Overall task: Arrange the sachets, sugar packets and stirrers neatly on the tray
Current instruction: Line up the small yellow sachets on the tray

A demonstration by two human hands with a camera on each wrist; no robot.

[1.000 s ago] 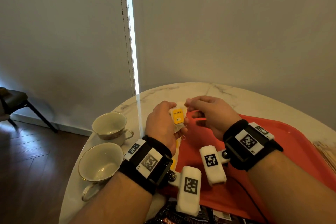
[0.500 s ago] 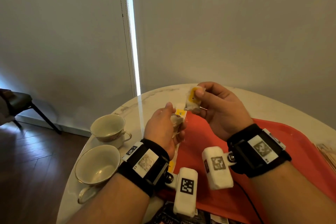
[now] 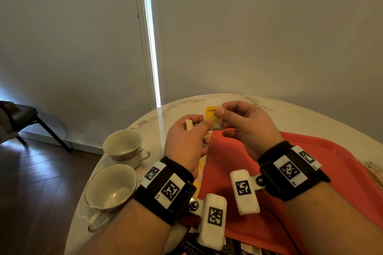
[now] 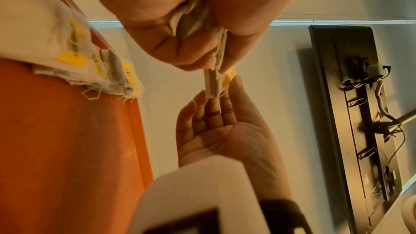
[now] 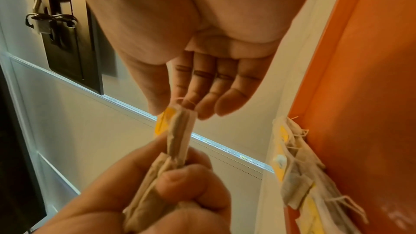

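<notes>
Both hands are held above the far left corner of the red tray (image 3: 323, 163). My left hand (image 3: 198, 128) grips a small bunch of tea-bag sachets (image 5: 155, 181), seen edge-on in the right wrist view. My right hand (image 3: 220, 113) pinches one sachet with a yellow tag (image 3: 211, 112) by its top end, thumb against fingers (image 5: 193, 106); its lower end still sits in the left hand's bunch. More yellow-tagged sachets (image 4: 94, 67) lie in a loose pile on the tray's left rim, strings trailing. Wooden stirrers (image 3: 373, 174) lie at the right edge.
Two empty teacups (image 3: 124, 147) (image 3: 112, 188) stand on the marble table (image 3: 290, 114) left of the tray. Dark packets (image 3: 192, 248) lie at the near edge under my wrists. A chair (image 3: 24, 118) stands far left on the wooden floor.
The right hand lifted one yellow-tagged sachet up from the left hand's bunch, then came back down close to the left hand, still pinching it. The left hand keeps its bunch.
</notes>
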